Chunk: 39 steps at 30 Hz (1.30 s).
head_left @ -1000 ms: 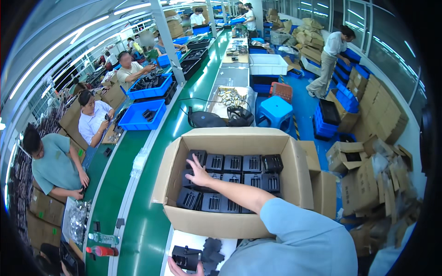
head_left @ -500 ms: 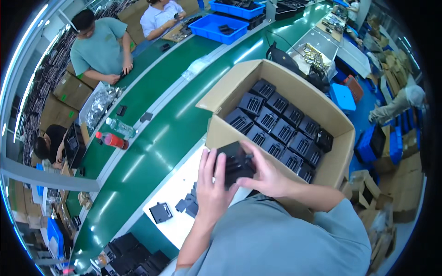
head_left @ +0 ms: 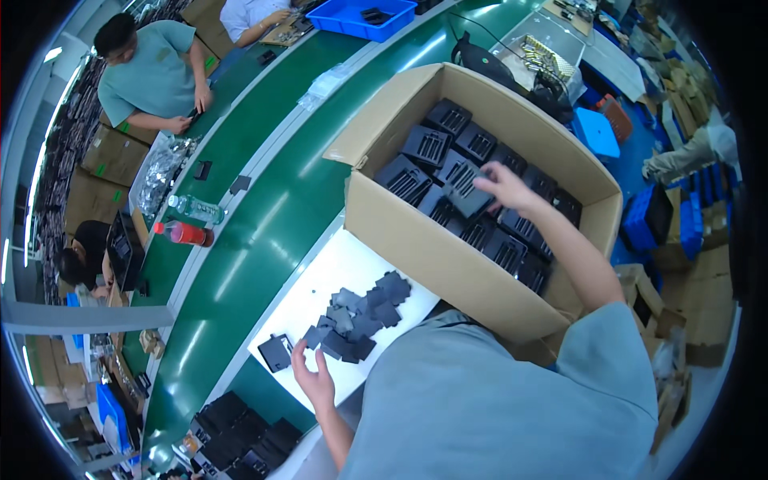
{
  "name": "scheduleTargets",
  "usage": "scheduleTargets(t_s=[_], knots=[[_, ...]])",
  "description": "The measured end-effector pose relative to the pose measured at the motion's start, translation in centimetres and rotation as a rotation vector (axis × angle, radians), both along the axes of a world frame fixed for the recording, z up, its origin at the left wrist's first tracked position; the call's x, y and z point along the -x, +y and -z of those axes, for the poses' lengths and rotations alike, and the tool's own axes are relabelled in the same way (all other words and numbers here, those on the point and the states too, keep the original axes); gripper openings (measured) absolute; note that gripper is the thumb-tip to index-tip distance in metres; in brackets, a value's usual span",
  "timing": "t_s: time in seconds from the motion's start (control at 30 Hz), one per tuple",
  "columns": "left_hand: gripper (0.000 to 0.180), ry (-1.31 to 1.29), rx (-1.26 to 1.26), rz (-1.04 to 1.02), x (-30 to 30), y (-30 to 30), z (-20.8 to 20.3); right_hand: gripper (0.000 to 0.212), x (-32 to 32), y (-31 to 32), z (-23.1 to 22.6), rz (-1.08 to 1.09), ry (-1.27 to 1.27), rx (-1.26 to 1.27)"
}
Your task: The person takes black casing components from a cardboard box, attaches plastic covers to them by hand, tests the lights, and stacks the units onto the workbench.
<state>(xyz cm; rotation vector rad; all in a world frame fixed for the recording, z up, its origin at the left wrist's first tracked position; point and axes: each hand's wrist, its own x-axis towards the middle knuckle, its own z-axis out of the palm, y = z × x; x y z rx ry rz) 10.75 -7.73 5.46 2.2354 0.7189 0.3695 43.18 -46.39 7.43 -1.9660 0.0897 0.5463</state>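
My right hand point(head_left: 510, 190) is inside the cardboard box point(head_left: 456, 248), thumb and fingers on the edge of a black plastic case with slots point(head_left: 466, 188). This case sits slightly tilted on top of rows of similar black cases point(head_left: 406, 180). Low over the white board point(head_left: 320, 276), my left hand point(head_left: 316, 382) is open, fingers apart and holding nothing. Close to its fingertips lie a square black case point(head_left: 277, 353) and a loose pile of thin dark square pieces point(head_left: 352, 316).
Along the left runs a green conveyor point(head_left: 264, 240), with a red-capped bottle point(head_left: 184, 233) and a clear bottle point(head_left: 196, 210) on its divider. More black cases point(head_left: 232, 432) are stacked at lower left. A co-worker in a green shirt point(head_left: 152, 76) handles a small dark part across the line.
My hands have parted. The right one has carried the black case from in front of me into the box, while the left has let go and dropped down-left towards the dark pieces.
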Motion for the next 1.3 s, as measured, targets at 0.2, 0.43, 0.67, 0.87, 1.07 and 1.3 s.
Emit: scheduleTargets(t_s=[0.2,0.43,0.67,0.87,1.07,1.3], knots=[[0.027,0.075,-0.013,-0.116,3.2,0.4,1.0,0.058,0.1,3.2,2.9,-0.058,0.145,-0.071],[0.025,0.105,0.030,-0.219,5.6,-1.3,1.5,0.053,1.1,5.8,3.6,-0.035,0.196,-0.122],[0.027,0.115,-0.051,-0.274,6.1,-1.1,2.2,0.040,-0.4,4.0,4.7,-0.496,-0.638,0.684],[0.029,0.009,0.064,-0.629,9.0,1.5,3.7,0.039,-4.0,6.2,6.1,-0.647,-0.667,0.476],[0.032,-0.462,0.511,-1.149,10.2,5.6,4.9,0.038,-4.5,6.3,3.4,-0.751,-0.869,0.491],[0.029,-0.229,0.471,-0.884,11.9,-2.0,8.6,0.028,1.7,20.2,-14.1,-0.775,-0.520,-0.223]])
